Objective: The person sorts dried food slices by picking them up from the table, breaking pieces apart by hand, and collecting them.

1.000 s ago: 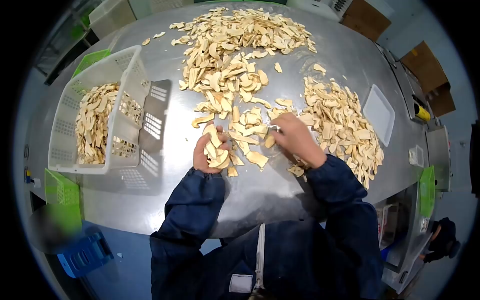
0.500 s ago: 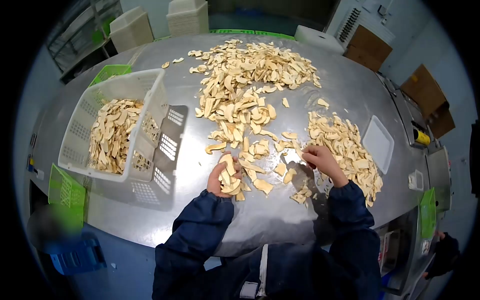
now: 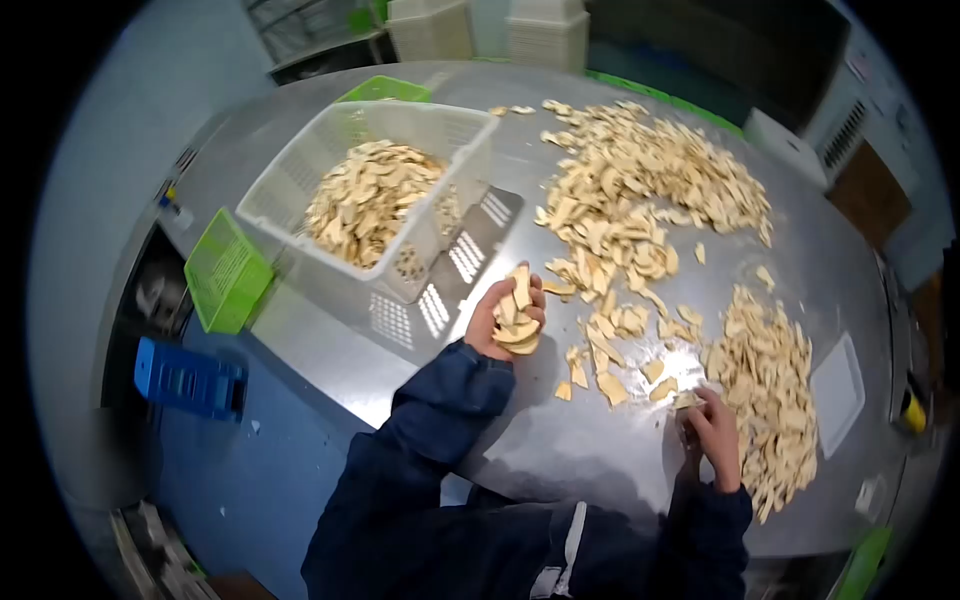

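Note:
Pale sliced mushrooms fill my left hand (image 3: pixel 487 322), which curls around a small stack of mushroom slices (image 3: pixel 516 320) above the metal table, near the white basket. My right hand (image 3: pixel 716 438) is low over the table, left of the right-hand heap, its fingers bent and thumb close to them. A mushroom slice (image 3: pixel 688 400) shows at these fingertips; the hand partly hides what lies under it. Between the hands lie scattered mushroom pieces (image 3: pixel 611 388). Beyond them spreads a large mushroom heap (image 3: pixel 650 170), and a second mushroom heap (image 3: pixel 765 390) lies at the right.
A white perforated basket (image 3: pixel 290 232) holding mushroom slices stands on the steel table (image 3: pixel 560 455) at left. Green baskets (image 3: pixel 225 275) flank it. A white tray lid (image 3: pixel 838 392) lies at far right. A blue step stool (image 3: pixel 190 378) is on the floor.
The view has swung left, so the table appears shifted right. My left hand has lifted its slices off the scattered pieces, toward the basket. My right hand has drawn back nearer to me.

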Available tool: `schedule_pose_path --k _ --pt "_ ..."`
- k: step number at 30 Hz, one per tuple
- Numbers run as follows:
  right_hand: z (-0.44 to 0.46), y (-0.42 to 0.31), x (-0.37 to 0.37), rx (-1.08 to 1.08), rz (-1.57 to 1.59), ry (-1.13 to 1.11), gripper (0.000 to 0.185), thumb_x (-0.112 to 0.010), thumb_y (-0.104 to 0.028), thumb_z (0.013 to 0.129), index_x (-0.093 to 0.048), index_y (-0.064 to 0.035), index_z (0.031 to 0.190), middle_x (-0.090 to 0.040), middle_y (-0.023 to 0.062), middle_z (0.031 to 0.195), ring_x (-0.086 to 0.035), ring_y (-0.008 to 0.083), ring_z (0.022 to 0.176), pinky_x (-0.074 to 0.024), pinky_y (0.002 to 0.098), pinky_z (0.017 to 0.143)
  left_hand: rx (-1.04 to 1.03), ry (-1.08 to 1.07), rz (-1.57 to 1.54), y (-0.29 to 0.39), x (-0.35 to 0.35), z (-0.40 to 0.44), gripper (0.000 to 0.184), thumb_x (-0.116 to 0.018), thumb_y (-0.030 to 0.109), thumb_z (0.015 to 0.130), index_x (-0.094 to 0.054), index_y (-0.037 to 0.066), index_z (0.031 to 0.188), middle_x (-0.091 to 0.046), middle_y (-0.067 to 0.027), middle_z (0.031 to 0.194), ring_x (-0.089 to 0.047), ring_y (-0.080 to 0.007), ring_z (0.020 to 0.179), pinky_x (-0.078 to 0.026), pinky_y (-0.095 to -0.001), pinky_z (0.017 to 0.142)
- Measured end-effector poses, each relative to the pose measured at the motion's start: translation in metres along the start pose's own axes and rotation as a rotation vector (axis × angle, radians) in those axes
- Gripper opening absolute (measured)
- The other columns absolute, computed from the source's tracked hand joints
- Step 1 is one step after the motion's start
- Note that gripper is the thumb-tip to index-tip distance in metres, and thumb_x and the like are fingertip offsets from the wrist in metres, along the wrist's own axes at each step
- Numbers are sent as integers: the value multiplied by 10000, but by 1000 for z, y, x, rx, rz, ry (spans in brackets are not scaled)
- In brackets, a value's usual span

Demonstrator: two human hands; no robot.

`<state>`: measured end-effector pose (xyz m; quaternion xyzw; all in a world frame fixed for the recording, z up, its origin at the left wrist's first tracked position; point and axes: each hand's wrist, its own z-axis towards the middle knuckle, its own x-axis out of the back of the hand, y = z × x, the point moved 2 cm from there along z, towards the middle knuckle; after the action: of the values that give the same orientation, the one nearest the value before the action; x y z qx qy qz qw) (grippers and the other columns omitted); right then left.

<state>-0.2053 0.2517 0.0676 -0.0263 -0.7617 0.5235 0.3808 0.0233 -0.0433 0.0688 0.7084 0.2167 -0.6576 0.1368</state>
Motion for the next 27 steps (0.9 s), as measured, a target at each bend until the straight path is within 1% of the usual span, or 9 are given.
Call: schedule_pose_path --k 3,4,7,11,14,17,19,23,27 --pt "-3 4 -2 -116 395 -93 262 -544 -59 857 -570 17 1106 -597 61 637 -562 105 532 -431 227 479 -107 -51 271 44 -51 -24 400 -556 107 848 -442 17 1221 -534 -137 1018 -571 -216 831 -532 -314 639" --pt "-4 8 -7 -77 444 -132 256 -541 -43 856 -579 12 1103 -607 61 656 -565 102 547 -431 219 492 -275 -51 444 51 -83 -38 405 -563 129 847 -437 -33 1196 -533 -147 1019 -581 -221 827 -545 -316 660" --pt "-7 1 -16 -26 391 -157 218 -547 -41 851 -612 10 1052 -616 61 671 -561 85 561 -428 207 509 -679 -1 848 112 -142 -51 368 -559 167 867 -473 18 1192 -591 -114 914 -586 -172 799 -514 -279 668" --pt "-6 5 -17 11 381 -162 211 -538 -43 850 -617 15 1036 -618 57 675 -555 79 567 -425 201 517 -1239 216 1588 220 -188 -45 430 -601 252 850 -500 57 1219 -585 -146 1078 -572 -250 962 -455 -359 850" --pt "-5 14 -18 -14 428 -101 204 -522 -33 849 -623 22 1017 -616 53 677 -541 75 565 -425 202 521 -1606 1495 2505 261 -173 -53 452 -624 227 818 -511 90 1234 -533 -187 1194 -481 -304 1124 -366 -429 954" --pt "-6 27 -17 20 517 -58 196 -521 -34 851 -626 29 1005 -616 51 683 -537 79 560 -426 205 524 -1855 963 2764 169 -190 -71 430 -629 217 793 -550 115 1203 -482 -195 1264 -407 -316 1194 -311 -453 988" --pt "-7 18 -14 39 470 -31 182 -521 -34 859 -627 36 989 -616 55 683 -537 86 560 -426 207 526 -1596 447 2725 104 -200 -86 355 -616 153 792 -597 56 1133 -514 -175 1240 -449 -319 1178 -318 -401 1007" --pt "-4 12 -12 81 462 -47 170 -517 -31 871 -629 36 980 -609 55 679 -538 92 564 -433 205 537 -867 -182 2280 -2 -209 -123 277 -576 142 781 -623 -18 1002 -593 -126 1006 -532 -265 982 -375 -348 935" --pt "-5 16 -17 61 534 -48 164 -521 -34 877 -627 36 979 -597 48 676 -530 91 563 -440 220 536 -321 -908 1874 -65 -211 -146 268 -606 306 870 -716 88 980 -578 -27 962 -509 -210 872 -224 -495 1022"
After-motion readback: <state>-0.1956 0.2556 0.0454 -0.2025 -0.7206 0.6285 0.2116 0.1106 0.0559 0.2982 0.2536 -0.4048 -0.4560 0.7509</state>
